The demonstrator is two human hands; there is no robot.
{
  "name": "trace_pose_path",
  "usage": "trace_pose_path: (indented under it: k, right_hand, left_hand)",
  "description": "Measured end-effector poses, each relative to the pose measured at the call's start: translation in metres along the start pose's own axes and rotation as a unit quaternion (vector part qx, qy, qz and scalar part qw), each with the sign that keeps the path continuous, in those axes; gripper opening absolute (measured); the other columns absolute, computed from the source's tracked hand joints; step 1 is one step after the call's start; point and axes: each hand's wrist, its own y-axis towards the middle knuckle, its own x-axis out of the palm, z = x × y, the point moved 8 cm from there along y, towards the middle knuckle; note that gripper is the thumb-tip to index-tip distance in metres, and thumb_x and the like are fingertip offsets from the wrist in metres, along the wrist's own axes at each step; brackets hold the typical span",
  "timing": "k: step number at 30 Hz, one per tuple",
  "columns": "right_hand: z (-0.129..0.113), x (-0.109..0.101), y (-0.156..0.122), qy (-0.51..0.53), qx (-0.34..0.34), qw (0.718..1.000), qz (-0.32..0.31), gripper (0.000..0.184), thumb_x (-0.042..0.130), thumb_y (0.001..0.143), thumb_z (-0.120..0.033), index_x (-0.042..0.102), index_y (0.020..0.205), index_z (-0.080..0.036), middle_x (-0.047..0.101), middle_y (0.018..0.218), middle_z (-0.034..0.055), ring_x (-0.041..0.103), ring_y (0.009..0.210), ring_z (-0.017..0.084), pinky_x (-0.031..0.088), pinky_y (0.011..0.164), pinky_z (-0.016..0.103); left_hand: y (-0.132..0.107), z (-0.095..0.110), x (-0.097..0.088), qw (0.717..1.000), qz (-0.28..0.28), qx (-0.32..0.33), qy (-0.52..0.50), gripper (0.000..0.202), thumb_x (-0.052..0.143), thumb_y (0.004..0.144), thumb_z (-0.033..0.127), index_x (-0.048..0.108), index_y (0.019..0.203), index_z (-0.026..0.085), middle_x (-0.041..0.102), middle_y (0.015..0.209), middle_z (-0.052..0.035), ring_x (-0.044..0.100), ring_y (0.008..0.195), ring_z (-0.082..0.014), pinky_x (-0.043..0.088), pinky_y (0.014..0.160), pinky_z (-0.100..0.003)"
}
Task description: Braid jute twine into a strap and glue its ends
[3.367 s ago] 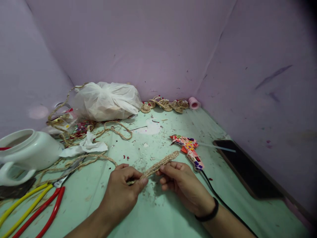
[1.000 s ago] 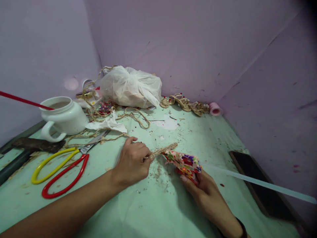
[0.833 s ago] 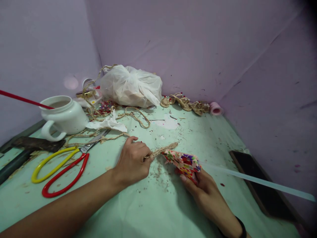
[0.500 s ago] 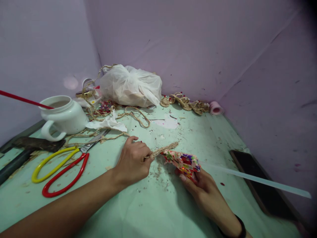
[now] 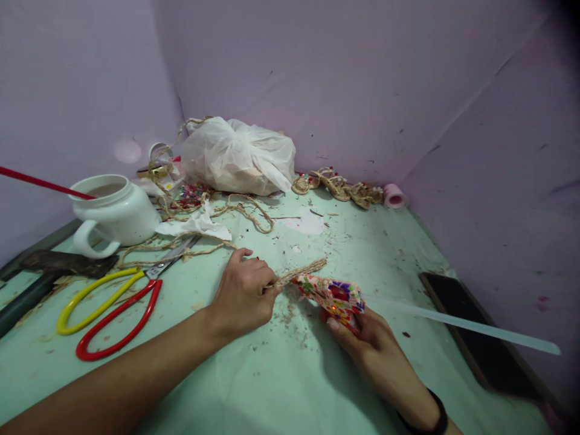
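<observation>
My left hand (image 5: 247, 293) pinches a flat piece of coiled jute rope (image 5: 302, 272), whose end sticks out to the right of the fingers. A loose strand of twine (image 5: 212, 246) trails from behind that hand toward the left. My right hand (image 5: 367, 341) is wrapped round a glue gun (image 5: 333, 299) covered in flowered cloth, with a small orange light glowing on its side. A long translucent glue stick (image 5: 475, 328) juts from its back end. The gun's nozzle points left, close against the underside of the rope piece; whether the tip touches it is hidden.
Scissors (image 5: 113, 302) with yellow and red handles and a hammer (image 5: 58, 269) lie at the left, beside a white mug (image 5: 122, 211). Behind are a white plastic bag (image 5: 240, 157), small woven rope pieces (image 5: 335, 186) and a pink roll (image 5: 394, 196). A phone (image 5: 480, 338) lies right.
The back end of the glue stick has shifted slightly left and up, and the glue gun a touch left. Both hands keep their grip and nearly the same place.
</observation>
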Motion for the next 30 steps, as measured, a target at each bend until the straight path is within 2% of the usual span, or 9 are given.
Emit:
trace_pose_path:
  k: [7, 13, 20, 30]
  right_hand:
    - [0.0003, -0.0007, 0.0006, -0.019, -0.021, 1.0, 0.011, 0.034, 0.051, 0.078, -0.043, 0.067, 0.091, -0.016, 0.069, 0.089, 0.0097, 0.062, 0.079, 0.026, 0.048, 0.073, 0.037]
    - [-0.0001, -0.0006, 0.0018, -0.03, -0.023, 0.999, 0.015, 0.04, 0.05, 0.078, -0.044, 0.065, 0.1, -0.014, 0.069, 0.09, 0.0111, 0.062, 0.077, 0.026, 0.049, 0.063, 0.034]
    - [-0.0041, -0.0028, 0.0001, -0.044, -0.027, 0.998, 0.024, 0.03, 0.048, 0.077, -0.043, 0.062, 0.075, -0.017, 0.065, 0.074, 0.0078, 0.06, 0.074, 0.025, 0.048, 0.063, 0.034]
    - [0.0004, -0.0073, 0.0011, -0.089, -0.004, 0.994, 0.059, 0.033, 0.046, 0.075, -0.047, 0.06, 0.07, -0.018, 0.063, 0.069, 0.0068, 0.057, 0.063, 0.022, 0.046, 0.058, 0.035]
  left_hand:
    - [-0.0006, -0.0015, -0.0004, 1.0, 0.012, 0.0, -0.01, 0.01, 0.06, 0.071, 0.014, 0.062, 0.061, 0.016, 0.061, 0.056, 0.0004, 0.059, 0.06, -0.0151, 0.036, 0.086, -0.044]
    - [0.0004, -0.0014, -0.0011, 1.0, 0.009, -0.004, -0.014, 0.009, 0.062, 0.07, 0.013, 0.062, 0.06, 0.014, 0.061, 0.055, 0.0, 0.059, 0.06, -0.015, 0.036, 0.086, -0.043]
    - [0.0002, -0.0016, -0.0006, 1.0, 0.007, -0.002, -0.008, 0.01, 0.062, 0.07, 0.014, 0.061, 0.059, 0.014, 0.06, 0.055, 0.0002, 0.057, 0.058, -0.0138, 0.036, 0.085, -0.043]
    - [0.0, -0.0027, -0.0014, 1.0, 0.007, -0.01, -0.005, 0.01, 0.06, 0.071, 0.015, 0.062, 0.061, 0.015, 0.061, 0.056, 0.0, 0.058, 0.059, -0.0144, 0.036, 0.085, -0.043]
